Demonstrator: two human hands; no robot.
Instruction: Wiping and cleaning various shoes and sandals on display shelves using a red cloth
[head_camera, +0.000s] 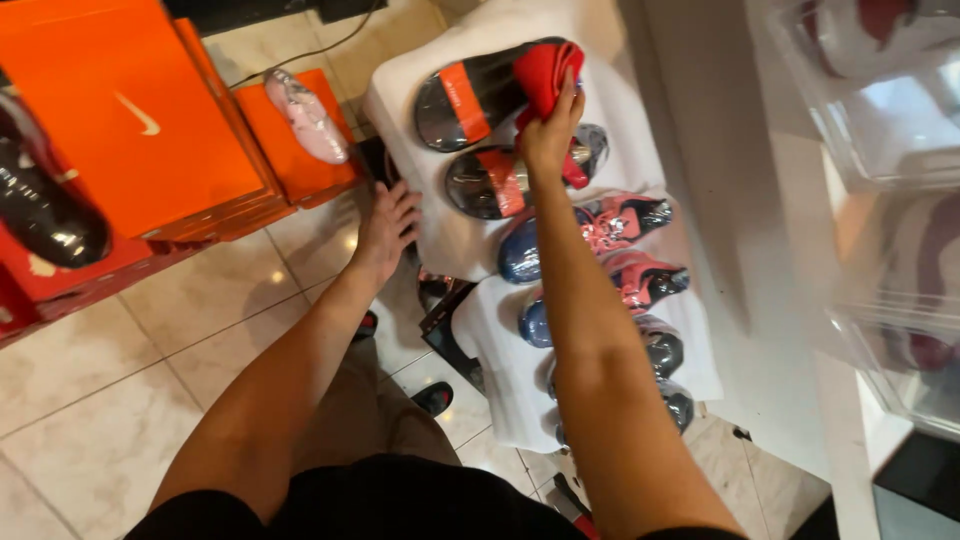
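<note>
1. red cloth (545, 70) sits bunched in the right hand (547, 135), whose fingers close around it and press it against the heel end of a glossy black and silver shoe with an orange band (470, 95).
2. that shoe lies at the far end of a row, on top of a white-draped stand (440, 235), wrapped in shiny clear film.
3. just beside it, nearer the person, lies a second dark shoe with a red band (495, 180); the right wrist crosses over part of it and hides its heel.
4. further along the row come two blue and pink shoes (610, 225) and then darker grey ones (665, 350), partly covered by the right forearm.
5. the left hand (388, 225) is open, fingers spread, resting against the left edge of the white stand and holding nothing.
6. to the left stand stacked orange boxes (150, 120); a pale pink shoe (305, 115) lies on one of them and a black shoe (45, 215) on another.
7. clear plastic cases (880, 90) stand on the right, with a white wall between them and the stand.
8. beige floor tiles (100, 400) show below the arms.
</note>
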